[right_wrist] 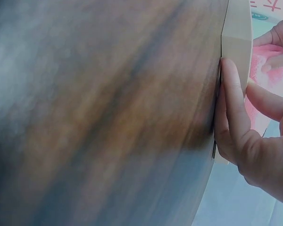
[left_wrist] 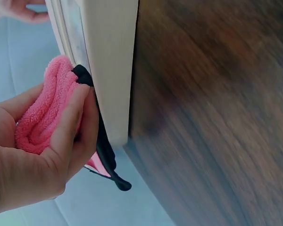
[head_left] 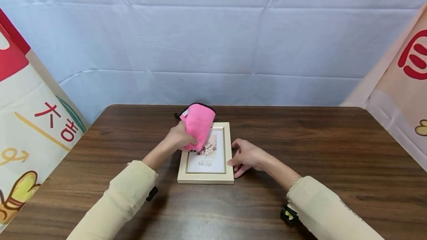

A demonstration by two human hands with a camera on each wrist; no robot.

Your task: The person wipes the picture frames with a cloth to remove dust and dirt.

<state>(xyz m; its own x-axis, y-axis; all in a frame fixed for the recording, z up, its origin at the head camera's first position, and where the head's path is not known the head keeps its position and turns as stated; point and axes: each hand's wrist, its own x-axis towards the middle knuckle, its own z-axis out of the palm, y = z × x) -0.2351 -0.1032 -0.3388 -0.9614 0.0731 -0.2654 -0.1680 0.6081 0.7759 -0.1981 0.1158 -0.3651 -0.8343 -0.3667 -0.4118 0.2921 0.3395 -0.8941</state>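
Note:
A cream picture frame point(head_left: 206, 179) lies on the table, its print showing pale flowers and the words "free style". My left hand point(head_left: 178, 136) grips a folded pink cloth point(head_left: 200, 121) with black edging and a white label. The cloth covers the frame's upper left part in the head view. Its fuzzy folds point(left_wrist: 56, 103) are squeezed between thumb and fingers in the left wrist view, with the black edging against the frame. At the frame's right edge, my right hand point(head_left: 248, 155) holds the border, thumb on the front and fingers point(right_wrist: 233, 94) along the side.
Both things are on a dark wood-grain table point(head_left: 317, 143) with rounded far corners. A pale blue cloth backdrop point(head_left: 213, 40) hangs behind it. Printed cloths flank the table, the left one point(head_left: 43, 121) bearing red characters.

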